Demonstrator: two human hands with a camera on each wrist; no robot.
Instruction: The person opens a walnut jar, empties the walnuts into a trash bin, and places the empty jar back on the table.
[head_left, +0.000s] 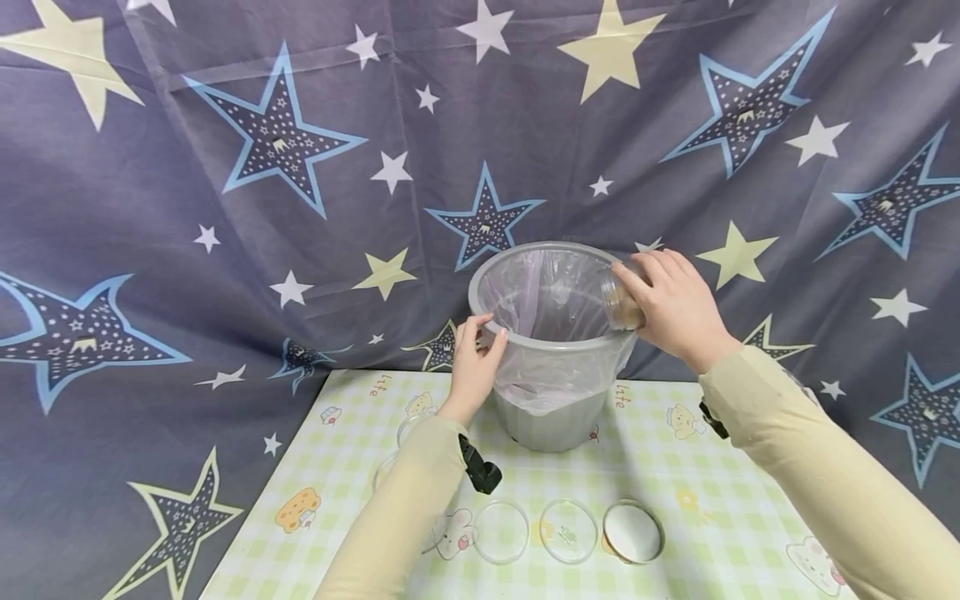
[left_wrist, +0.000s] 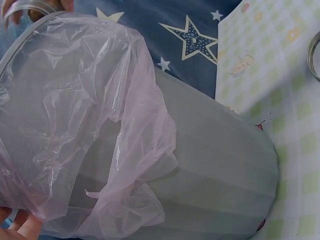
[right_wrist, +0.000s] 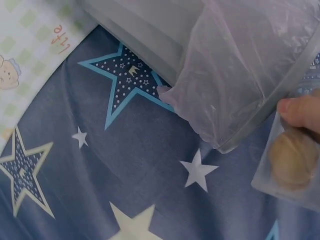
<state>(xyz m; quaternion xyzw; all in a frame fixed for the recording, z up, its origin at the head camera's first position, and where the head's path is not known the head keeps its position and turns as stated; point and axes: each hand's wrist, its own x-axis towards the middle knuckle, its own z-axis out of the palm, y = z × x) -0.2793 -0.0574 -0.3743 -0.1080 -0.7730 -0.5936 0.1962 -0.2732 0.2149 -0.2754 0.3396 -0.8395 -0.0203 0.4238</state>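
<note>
A grey trash can point(head_left: 553, 421) lined with a thin translucent plastic bag point(left_wrist: 145, 145) stands upright at the back of the table. My left hand point(head_left: 472, 367) grips its near left rim, with fingertips at the edge and on the bag. Over the right side of the rim, my right hand point(head_left: 671, 304) holds a clear jar point(head_left: 613, 300) tilted sideways, its mouth toward the can's inside. Inside the jar, a round tan-brown thing point(right_wrist: 294, 160), resembling a walnut, shows in the right wrist view. The can's bottom is hidden.
Near the front of the checked tablecloth point(head_left: 720, 500) lie two clear round lids point(head_left: 501, 532) and a metal-rimmed round lid point(head_left: 633, 532). More clear round rims point(head_left: 411, 427) lie partly behind my left arm. A star-patterned curtain point(head_left: 360, 317) hangs directly behind the can.
</note>
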